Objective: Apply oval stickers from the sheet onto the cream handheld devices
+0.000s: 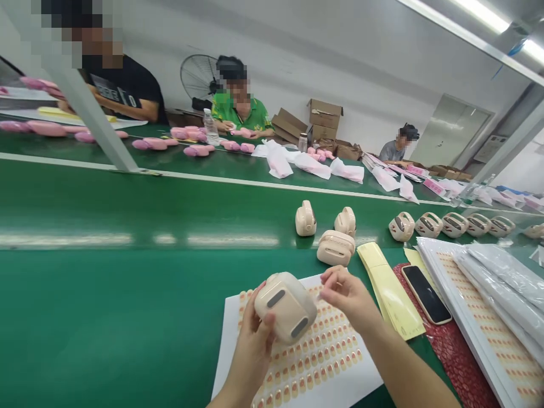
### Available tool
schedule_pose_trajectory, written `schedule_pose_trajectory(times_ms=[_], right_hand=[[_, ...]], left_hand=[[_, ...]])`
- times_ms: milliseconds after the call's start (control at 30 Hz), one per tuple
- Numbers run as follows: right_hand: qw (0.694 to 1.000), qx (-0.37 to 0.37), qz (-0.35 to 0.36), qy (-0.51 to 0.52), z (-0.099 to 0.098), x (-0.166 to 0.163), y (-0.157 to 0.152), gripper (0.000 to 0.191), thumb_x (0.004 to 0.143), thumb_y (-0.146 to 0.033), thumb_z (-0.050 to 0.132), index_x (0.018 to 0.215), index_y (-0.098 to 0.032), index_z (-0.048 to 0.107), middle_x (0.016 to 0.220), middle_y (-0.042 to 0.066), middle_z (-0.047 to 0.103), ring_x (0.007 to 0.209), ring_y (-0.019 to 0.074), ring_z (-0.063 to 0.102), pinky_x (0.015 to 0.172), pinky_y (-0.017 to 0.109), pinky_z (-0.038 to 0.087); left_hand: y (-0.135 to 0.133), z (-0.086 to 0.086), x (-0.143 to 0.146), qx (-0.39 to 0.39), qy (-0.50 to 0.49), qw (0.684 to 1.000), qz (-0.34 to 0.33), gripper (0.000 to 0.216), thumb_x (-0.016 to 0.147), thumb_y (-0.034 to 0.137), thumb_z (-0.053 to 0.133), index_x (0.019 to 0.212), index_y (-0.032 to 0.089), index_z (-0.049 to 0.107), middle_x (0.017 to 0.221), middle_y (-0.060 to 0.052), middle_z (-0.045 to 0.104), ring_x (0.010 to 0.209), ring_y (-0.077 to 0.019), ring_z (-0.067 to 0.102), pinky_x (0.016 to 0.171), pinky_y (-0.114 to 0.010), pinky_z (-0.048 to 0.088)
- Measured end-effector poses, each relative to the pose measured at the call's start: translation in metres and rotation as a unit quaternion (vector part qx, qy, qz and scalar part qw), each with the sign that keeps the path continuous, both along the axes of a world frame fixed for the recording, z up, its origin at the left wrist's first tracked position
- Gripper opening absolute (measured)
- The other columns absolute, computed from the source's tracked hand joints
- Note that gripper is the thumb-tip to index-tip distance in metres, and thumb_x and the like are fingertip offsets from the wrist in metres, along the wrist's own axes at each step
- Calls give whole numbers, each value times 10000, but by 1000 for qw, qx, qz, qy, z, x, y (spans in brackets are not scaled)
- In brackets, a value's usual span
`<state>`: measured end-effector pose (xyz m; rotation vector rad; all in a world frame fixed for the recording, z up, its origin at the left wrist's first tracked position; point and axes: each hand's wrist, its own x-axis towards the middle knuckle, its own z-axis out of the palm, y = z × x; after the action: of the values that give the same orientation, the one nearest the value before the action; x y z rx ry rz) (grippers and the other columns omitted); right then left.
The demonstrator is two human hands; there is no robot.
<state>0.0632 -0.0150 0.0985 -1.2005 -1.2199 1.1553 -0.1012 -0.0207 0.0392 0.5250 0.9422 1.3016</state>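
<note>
My left hand [255, 334] is closed round a rounded cream plastic device [287, 309], its flat face with two grey strips turned up towards me. Close to the device's right side, my right hand [346, 294] has thumb and fingertips pinched together. A small whitish, see-through bit seems to show at those fingertips, too blurred to name. Below both hands lies a white sheet of orange-and-cream oval stickers [314, 357], partly hidden by the device and my hands. Just beyond my right hand sits another cream device [335, 248].
Two handled cream devices [306, 219] stand behind, and several more [429, 225] line up rightward. On the right lie yellow paper [391, 292], a phone [426, 294] and stacked sticker sheets [476, 317]. A white rail [221, 180] crosses before co-workers handling pink items.
</note>
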Motion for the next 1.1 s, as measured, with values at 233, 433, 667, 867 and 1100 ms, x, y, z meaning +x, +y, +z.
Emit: schedule_pose_trajectory(times_ms=[233, 433, 667, 867, 1100], right_hand=[[995, -27, 40, -87, -13, -26, 2, 175, 600, -324, 696, 580, -191, 585, 888, 37, 495, 969, 198, 498, 813, 339, 423], [990, -26, 35, -135, -10, -26, 0, 120, 625, -252, 662, 585, -190, 568, 880, 38, 479, 974, 203, 492, 828, 358, 428], [964, 109, 2, -240, -15, -33, -8, 90, 700, -198, 578, 625, -206, 529, 874, 50, 480, 851, 190, 511, 781, 370, 453], [985, 111, -6, -130, -13, -13, -3, 127, 745, -312, 545, 673, -211, 520, 785, 21, 520, 736, 153, 533, 647, 284, 469], [894, -39, -303, -327, -9, 111, 69, 167, 749, -281, 499, 630, -168, 531, 640, 13, 575, 654, 157, 543, 605, 262, 416]], left_hand=[[-2, 1, 3, 30, 14, 999, -14, 706, 559, 534, 716, 1195, 332, 485, 1268, -38, 494, 1084, -261, 501, 710, -258, 489], [-2, 2, 2, 44, 24, 999, -18, 689, 593, 529, 697, 1207, 322, 464, 1321, -50, 439, 1175, -281, 425, 767, -275, 478], [-3, 1, 0, 29, 43, 999, -2, 653, 600, 480, 715, 1190, 325, 481, 1282, -39, 484, 1164, -271, 450, 837, -292, 454], [-2, 3, -2, 9, 26, 999, 24, 607, 607, 496, 704, 1158, 314, 526, 1366, -18, 427, 1229, -284, 384, 813, -274, 482], [2, 5, -7, -62, -89, 994, -32, 667, 611, 619, 627, 1177, 276, 542, 1134, -50, 648, 1156, -325, 478, 840, -390, 497]])
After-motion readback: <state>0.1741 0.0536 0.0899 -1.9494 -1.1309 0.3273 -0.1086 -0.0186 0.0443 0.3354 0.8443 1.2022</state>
